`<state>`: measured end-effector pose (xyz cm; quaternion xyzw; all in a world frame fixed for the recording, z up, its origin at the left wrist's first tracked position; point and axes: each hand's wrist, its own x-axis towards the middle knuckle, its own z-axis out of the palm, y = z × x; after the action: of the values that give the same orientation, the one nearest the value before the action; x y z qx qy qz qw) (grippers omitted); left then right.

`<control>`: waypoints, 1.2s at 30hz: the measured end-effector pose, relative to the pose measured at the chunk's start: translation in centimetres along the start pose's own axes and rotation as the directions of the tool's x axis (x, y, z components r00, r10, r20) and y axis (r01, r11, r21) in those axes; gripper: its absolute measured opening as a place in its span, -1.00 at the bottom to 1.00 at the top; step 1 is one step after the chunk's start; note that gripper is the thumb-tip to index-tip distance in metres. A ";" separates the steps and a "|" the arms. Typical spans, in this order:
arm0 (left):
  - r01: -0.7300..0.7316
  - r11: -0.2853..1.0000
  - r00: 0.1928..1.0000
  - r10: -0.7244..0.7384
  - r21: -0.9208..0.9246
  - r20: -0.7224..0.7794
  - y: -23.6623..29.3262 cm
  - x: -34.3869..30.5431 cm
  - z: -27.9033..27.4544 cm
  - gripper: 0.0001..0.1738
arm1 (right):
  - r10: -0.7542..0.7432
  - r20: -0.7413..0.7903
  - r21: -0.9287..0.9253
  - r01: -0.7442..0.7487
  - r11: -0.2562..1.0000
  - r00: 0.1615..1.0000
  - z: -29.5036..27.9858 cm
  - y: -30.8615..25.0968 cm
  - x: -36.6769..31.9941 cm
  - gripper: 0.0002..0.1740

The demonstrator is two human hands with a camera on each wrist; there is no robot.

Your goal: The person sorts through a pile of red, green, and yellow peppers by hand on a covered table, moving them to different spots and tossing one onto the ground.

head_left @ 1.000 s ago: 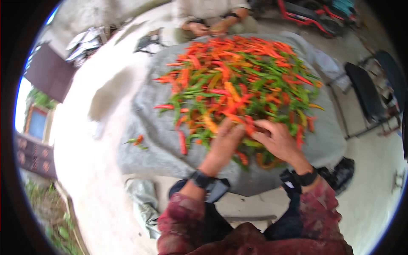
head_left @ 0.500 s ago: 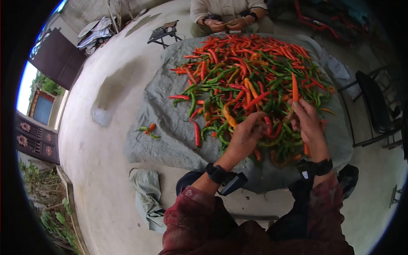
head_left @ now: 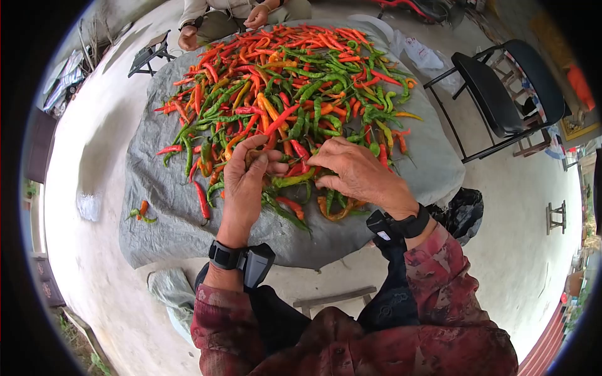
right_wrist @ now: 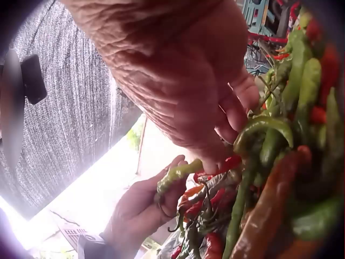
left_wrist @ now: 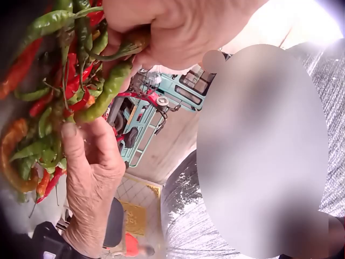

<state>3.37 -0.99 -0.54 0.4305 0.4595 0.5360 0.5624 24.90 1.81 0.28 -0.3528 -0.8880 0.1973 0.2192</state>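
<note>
Red, orange and green peppers [head_left: 313,94] lie heaped on a grey cloth [head_left: 169,213]. My left hand [head_left: 244,188] is over the near side of the heap, its fingers curled round a brownish-green pepper [left_wrist: 135,42] with its stem showing. To its right, my right hand [head_left: 367,178] reaches palm down into the peppers, thumb and fingers apart. Its fingertips touch the heap beside a red pepper [right_wrist: 229,164] and a yellow-green pepper [head_left: 293,180]. That yellow-green pepper lies between the two hands. The right wrist view partly hides the right fingertips.
Across the cloth, another person's hands [head_left: 256,17] show at the top. A black folding chair [head_left: 489,94] stands at the right, a small black stool [head_left: 149,55] at the upper left. A black bag [head_left: 464,216] lies beside the cloth's right corner. Several pepper pieces [head_left: 143,210] lie apart at left.
The head view has shifted, so the cloth appears further left. My right hand no longer holds up the long orange-red pepper and is down at the heap. My left hand has turned, its held pepper now visible.
</note>
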 end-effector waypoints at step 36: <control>-0.066 0.993 0.989 0.077 0.094 -0.127 1.5 -0.9 -0.9 -0.70 | 0.353 -0.113 0.199 -0.327 0.924 0.929 3.6 1.1 4.9 -0.73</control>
<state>2.14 -1.79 0.77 0.4355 0.5031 0.5617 0.4916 20.42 5.33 -2.07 -0.4946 -0.7735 0.2839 0.2764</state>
